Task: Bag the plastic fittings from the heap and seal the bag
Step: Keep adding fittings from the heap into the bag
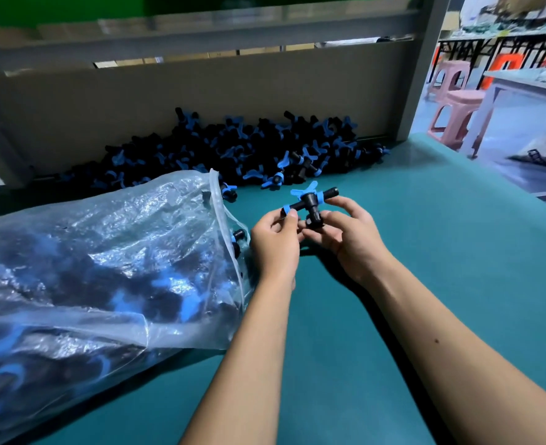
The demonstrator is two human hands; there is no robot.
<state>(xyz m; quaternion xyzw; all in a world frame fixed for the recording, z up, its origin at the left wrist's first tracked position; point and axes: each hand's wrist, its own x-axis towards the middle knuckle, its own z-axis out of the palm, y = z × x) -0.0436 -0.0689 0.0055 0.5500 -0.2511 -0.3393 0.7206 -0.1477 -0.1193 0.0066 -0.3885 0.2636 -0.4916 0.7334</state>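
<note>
The desk (425, 284) has a teal surface. A grey backboard (201, 101) closes its far edge, framed by a grey upright post (425, 65). To the right stand two pink plastic stools (454, 114), a white table (522, 81) and cluttered shelving (506, 24) on a pale floor (522, 175).

Factory packing bench (425, 252), heaped fittings (233, 146), stools (451, 107), shelving (506, 36)

Bare green tabletop (425, 284) lies open on my right and near me. The bulging bag (88, 268) blocks my left side. Far across, the heap of fittings (233, 149) piles against the back panel (201, 101), closing that way.
</note>
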